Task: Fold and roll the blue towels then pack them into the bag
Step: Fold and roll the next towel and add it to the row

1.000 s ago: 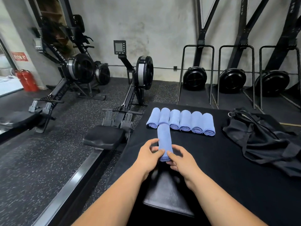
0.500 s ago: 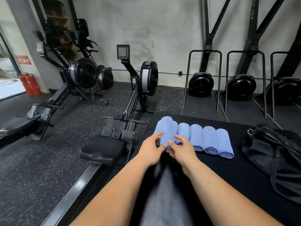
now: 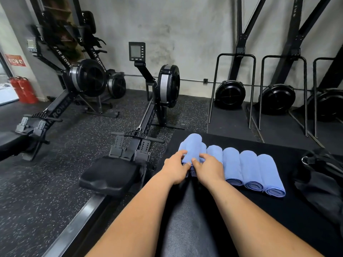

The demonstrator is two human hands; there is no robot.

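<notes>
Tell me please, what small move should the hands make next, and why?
Probably release the towel roll: both the left hand and right hand pinch its near end, and it already appears to rest on the left end of the row of rolled towels.

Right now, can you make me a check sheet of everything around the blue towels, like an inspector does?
Surface: black mat, flat and dark.
Job's things: rolled blue towels lie side by side in a row. One more towel roll sits at the row's left end, seemingly on top of others. The black bag is slumped to the right; what is inside cannot be told.
Clutter: nothing seen.
Hands: left hand and right hand both grip the near end of the towel roll.
Cables: nothing seen.
Surroundings: rowing machine on the speckled floor to the left; red fire extinguishers by the far left wall.
</notes>
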